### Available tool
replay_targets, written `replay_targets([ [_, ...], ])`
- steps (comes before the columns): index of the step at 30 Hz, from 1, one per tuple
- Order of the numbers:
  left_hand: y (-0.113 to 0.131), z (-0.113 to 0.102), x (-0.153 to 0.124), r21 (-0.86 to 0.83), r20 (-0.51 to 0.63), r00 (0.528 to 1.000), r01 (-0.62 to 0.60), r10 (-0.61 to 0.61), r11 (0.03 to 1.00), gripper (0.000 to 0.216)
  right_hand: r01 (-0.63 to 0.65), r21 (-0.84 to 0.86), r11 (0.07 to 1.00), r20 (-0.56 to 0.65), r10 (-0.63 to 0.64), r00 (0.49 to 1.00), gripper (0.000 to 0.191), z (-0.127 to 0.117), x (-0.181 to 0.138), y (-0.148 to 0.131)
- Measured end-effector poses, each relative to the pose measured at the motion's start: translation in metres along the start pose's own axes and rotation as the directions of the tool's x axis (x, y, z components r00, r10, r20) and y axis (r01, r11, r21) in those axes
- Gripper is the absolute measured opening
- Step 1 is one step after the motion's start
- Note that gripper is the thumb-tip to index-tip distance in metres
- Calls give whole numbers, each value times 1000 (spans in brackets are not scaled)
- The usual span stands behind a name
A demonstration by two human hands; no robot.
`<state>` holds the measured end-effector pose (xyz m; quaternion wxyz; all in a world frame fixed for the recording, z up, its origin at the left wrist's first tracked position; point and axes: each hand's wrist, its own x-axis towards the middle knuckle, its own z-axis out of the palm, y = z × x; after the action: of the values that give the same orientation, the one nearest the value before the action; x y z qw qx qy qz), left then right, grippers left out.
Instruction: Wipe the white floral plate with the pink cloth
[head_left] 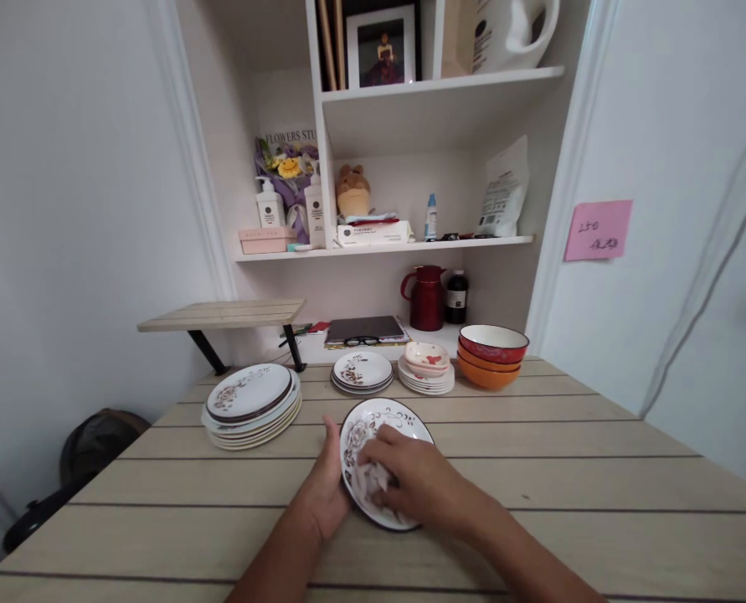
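Note:
A round white plate (pixel 380 412) with a dark rim and brown flower pattern is tilted up towards me above the near part of the table. My left hand (pixel 330 487) grips its left edge, the thumb up along the rim and the other fingers hidden behind it. Bunched in the fingers of my right hand (pixel 418 476) is a whitish tissue (pixel 368 481), pressed against the plate's face; blur hides its exact outline. Beyond the plate lies a low stack of similar flowered plates (pixel 363 369).
A taller plate stack (pixel 253 406) stands at the left, by a small raised shelf (pixel 222 314). Small pink-patterned dishes (pixel 427 368) and red and orange bowls (pixel 491 358) are stacked towards the right. Behind them are a closed laptop (pixel 364 328), glasses and a red jug (pixel 427 299).

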<state>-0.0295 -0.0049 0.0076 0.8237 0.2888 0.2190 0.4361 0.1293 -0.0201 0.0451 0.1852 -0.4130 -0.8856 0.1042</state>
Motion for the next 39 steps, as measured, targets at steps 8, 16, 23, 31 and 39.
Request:
replay_targets([
  [8, -5, 9, -3, 141, -60, 996, -61, 70, 988, 61, -271, -61, 961, -311, 239, 920, 32, -9, 9, 28],
  [16, -4, 5, -1, 129, -158, 962, -203, 222, 971, 54, -241, -153, 958, 78, 255, 964, 34, -17, -11, 33],
  [23, 2, 0, 0, -24, -29, 999, 33, -33, 999, 80, 2, 79, 997, 100, -9, 995, 39, 1, -3, -2],
  [31, -2, 14, 0, 99, -139, 990, 36, -22, 994, 76, -182, -5, 983, -271, 174, 947, 33, 2, 11, 19],
  [39, -5, 10, -3, 204, -129, 984, -94, 122, 974, 59, -330, -118, 936, -123, 316, 941, 32, -11, -2, 45],
])
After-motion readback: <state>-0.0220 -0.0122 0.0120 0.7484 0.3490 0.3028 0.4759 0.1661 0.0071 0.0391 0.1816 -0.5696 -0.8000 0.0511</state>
